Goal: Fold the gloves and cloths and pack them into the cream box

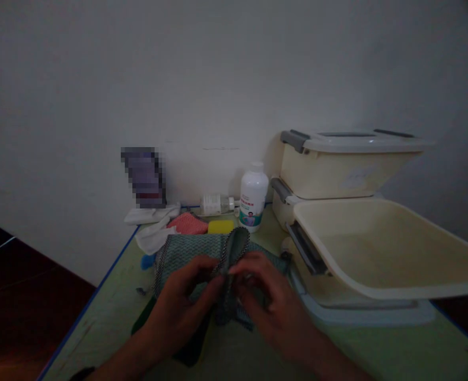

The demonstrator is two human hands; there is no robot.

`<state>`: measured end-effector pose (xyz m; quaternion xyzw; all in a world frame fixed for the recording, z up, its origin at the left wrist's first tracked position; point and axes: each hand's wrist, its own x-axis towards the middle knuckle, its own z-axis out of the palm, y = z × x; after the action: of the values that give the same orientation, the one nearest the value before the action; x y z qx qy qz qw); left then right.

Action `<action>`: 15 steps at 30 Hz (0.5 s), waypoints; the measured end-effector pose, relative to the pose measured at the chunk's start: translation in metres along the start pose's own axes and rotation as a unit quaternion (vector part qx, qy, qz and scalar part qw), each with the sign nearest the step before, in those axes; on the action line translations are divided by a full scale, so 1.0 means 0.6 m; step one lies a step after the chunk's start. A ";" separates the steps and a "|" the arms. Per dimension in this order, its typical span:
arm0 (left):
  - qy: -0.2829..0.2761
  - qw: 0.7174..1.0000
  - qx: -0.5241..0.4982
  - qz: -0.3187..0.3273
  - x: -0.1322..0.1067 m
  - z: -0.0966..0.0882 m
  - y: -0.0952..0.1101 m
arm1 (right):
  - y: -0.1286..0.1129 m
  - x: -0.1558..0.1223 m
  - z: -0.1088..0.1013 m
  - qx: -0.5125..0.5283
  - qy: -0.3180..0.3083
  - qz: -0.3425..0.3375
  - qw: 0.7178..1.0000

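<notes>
Between my two hands is a grey-green cleaning cloth (237, 244) with black-and-white stitched edging, bent into an upright loop. My left hand (186, 293) pinches its near edges between thumb and fingers. From the other side, my right hand (271, 301) grips the same cloth, with fingertips close to the left ones. Behind the hands a similar teal patterned cloth (190, 247) lies spread out. Under my left wrist lies a dark green piece with a yellowish edge (194, 346), its kind unclear. The lower part of the held cloth is partly covered by my fingers.
A white bottle (253, 198), a clear bottle lying down (214, 205), a yellow sponge (221, 227), a red cloth (188, 224) and white cloths (152, 238) are beyond. At right stand a lidded box (337, 169) and an open cream bin (401, 248). A blurred-out upright object (146, 177) leans by the wall.
</notes>
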<state>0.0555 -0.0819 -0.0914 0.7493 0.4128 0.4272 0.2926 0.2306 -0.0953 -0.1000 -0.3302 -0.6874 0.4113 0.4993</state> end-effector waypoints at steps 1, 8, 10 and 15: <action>0.006 1.000 -0.006 0.006 0.001 0.001 0.000 | 0.002 -0.002 -0.001 -0.077 -0.012 -0.043 0.996; 0.066 0.994 0.025 0.079 0.010 -0.001 0.005 | -0.001 -0.002 -0.017 -0.276 0.096 -0.163 0.942; 0.073 0.995 0.024 0.070 0.014 -0.009 0.011 | -0.010 -0.002 -0.023 -0.309 0.091 -0.197 0.926; 0.119 0.993 -0.019 0.001 0.023 -0.045 0.028 | -0.035 -0.006 -0.024 -0.335 0.043 -0.235 0.911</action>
<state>0.0419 -0.0755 -0.0602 0.6876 0.4359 0.5215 0.2555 0.2446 -0.1044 -0.0801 -0.3241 -0.8206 0.0127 0.4706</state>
